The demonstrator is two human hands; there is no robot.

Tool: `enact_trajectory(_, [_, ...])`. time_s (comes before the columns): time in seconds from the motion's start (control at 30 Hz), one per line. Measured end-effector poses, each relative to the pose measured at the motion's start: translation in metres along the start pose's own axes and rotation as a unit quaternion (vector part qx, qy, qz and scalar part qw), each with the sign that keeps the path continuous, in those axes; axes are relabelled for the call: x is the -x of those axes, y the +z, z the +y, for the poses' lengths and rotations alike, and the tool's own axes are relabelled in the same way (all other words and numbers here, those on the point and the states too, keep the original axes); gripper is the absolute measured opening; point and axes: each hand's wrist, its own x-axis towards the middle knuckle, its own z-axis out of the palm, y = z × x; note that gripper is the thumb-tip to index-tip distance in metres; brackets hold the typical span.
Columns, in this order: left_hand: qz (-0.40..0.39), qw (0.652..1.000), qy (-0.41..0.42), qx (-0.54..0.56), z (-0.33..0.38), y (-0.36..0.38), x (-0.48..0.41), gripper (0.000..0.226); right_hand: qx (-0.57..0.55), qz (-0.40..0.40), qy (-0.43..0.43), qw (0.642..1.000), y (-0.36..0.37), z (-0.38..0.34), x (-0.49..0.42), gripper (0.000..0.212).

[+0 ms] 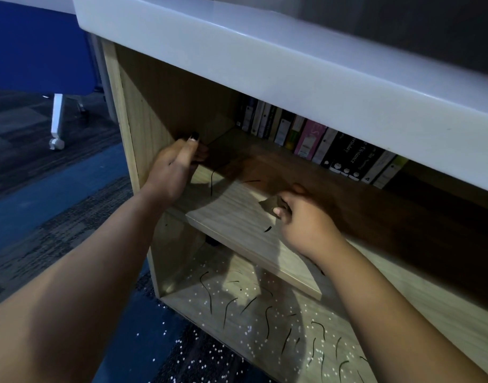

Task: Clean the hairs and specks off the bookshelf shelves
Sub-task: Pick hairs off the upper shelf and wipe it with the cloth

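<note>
Wood shelf (231, 214), hairs (211, 183) on its left half; right hand (306, 222) mid-shelf pinches a brown scrap (270, 202), left hand (171, 170) curled at its left end, hold unclear; best drag scrap flat, herding hairs off its front edge.

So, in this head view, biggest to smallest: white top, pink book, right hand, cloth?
Largest first:
white top
right hand
pink book
cloth
The hand is nearer the camera than the book, so that pair is unsure; the cloth is mostly hidden in the hand.
</note>
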Motion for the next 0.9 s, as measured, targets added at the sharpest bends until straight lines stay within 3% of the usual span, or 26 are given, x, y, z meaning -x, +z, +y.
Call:
enact_trajectory(0.2, [0.002, 1.0, -0.003, 0.009, -0.001, 0.001, 0.0, 0.035, -0.016, 0.036, -0.129, 0.991, 0.005, 0.003, 0.033, 0.009])
enact_trajectory(0.33, [-0.001, 1.0, -0.003, 0.003, 0.0, 0.0, 0.0, 0.037, -0.031, 0.036, -0.111, 0.993, 0.006, 0.006, 0.021, 0.008])
enact_trajectory(0.5, [0.006, 1.0, -0.004, 0.001, 0.003, 0.001, 0.002, 0.037, -0.031, -0.002, -0.022, 0.999, 0.003, 0.002, 0.003, 0.009])
enact_trajectory(0.73, [0.016, 1.0, -0.012, -0.005, 0.002, 0.003, 0.0, 0.031, -0.027, 0.036, -0.175, 0.984, 0.009, 0.0, 0.032, 0.011])
enact_trajectory(0.9, [0.006, 1.0, -0.007, 0.006, 0.005, 0.001, 0.002, 0.034, -0.044, 0.046, -0.157, 0.986, 0.011, 0.002, 0.027, 0.012])
